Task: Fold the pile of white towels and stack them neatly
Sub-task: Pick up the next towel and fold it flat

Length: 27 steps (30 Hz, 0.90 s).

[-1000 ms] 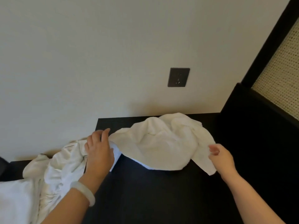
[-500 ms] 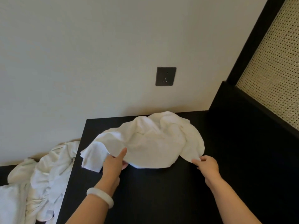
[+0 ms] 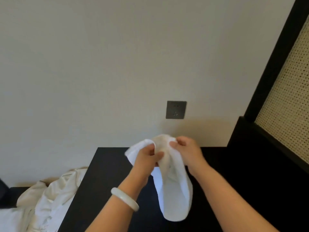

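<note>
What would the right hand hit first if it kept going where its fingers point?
The white towel that the right hand pinches; beyond it, probably the left hand, though depth is unclear.

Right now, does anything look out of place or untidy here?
Nothing is damaged or spilled. The towel pile lies crumpled at the left, beside the black table. The towel pinched by the left hand and right hand hangs bunched, not yet folded.

Tabletop [image 3: 103,190] between towel pile [image 3: 46,198] and panel [image 3: 259,156]
</note>
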{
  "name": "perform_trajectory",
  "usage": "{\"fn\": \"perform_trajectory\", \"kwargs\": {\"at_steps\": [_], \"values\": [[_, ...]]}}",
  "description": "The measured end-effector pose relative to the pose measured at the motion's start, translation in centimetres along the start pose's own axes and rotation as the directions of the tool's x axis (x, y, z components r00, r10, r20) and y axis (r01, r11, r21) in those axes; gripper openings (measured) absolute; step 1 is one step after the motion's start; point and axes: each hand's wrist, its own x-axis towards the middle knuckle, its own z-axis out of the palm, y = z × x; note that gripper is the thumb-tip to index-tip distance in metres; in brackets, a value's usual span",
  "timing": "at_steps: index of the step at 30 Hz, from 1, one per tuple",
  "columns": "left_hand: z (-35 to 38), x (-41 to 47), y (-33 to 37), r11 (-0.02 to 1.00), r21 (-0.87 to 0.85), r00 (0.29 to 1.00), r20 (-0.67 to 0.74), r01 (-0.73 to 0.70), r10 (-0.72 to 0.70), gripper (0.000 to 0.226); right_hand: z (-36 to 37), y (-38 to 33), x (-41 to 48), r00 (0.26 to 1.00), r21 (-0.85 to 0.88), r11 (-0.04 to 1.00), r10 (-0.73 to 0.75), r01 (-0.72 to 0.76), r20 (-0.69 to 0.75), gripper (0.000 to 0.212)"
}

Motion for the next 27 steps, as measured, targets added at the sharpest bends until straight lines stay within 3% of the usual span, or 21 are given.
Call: {"fn": "perform_trajectory", "kwargs": {"at_steps": [2,5,7,9,12,16,19,23,27], "values": [[1.0,0.0,-0.7,0.996,0.078,0.998,-0.049,0.031,-0.028,0.011,1.4,0.8,-0.2,0.996,0.034,0.996,0.083,-0.084,0.011,0.014],[1.5,-0.3,-1.3,0.958,0.288,0.987,-0.153,0.005,0.041,0.014,2.0,1.6,-1.0,0.992,0.106,0.988,0.111,-0.116,0.054,0.022],[1.9,-0.9,-1.2,0.948,0.317,0.993,-0.093,-0.034,0.067,0.017,2.3,2.0,-1.4,0.993,0.128,0.986,0.102,-0.109,0.061,0.023],[1.9,-1.1,-1.5,0.970,0.242,1.000,-0.024,0.008,-0.002,0.028,2.4,2.2,-1.3,0.990,0.143,0.980,0.130,-0.137,0.055,0.021],[1.3,-0.9,-2.0,0.996,-0.014,0.995,0.044,0.093,-0.092,0.026,2.3,2.4,-0.6,0.985,0.124,0.978,0.161,-0.169,0.067,0.017],[0.7,-0.1,-1.6,0.854,-0.473,0.973,0.035,0.218,-0.229,0.035,2.8,2.8,0.3,0.976,0.098,0.978,0.169,-0.183,0.140,0.018],[0.3,0.9,-1.1,0.847,-0.456,0.939,-0.068,0.271,-0.337,0.045,3.7,2.5,0.4,0.970,0.045,0.984,0.163,-0.174,0.178,0.023],[0.5,1.3,-1.0,0.846,-0.453,0.923,-0.111,0.282,-0.368,0.030,4.5,2.5,0.6,0.976,-0.075,0.986,0.158,-0.148,0.150,0.035],[0.9,2.0,-0.6,0.808,-0.498,0.892,-0.139,0.313,-0.431,0.031,4.1,3.3,0.7,0.978,0.046,0.985,0.160,-0.168,0.131,0.024]]}}
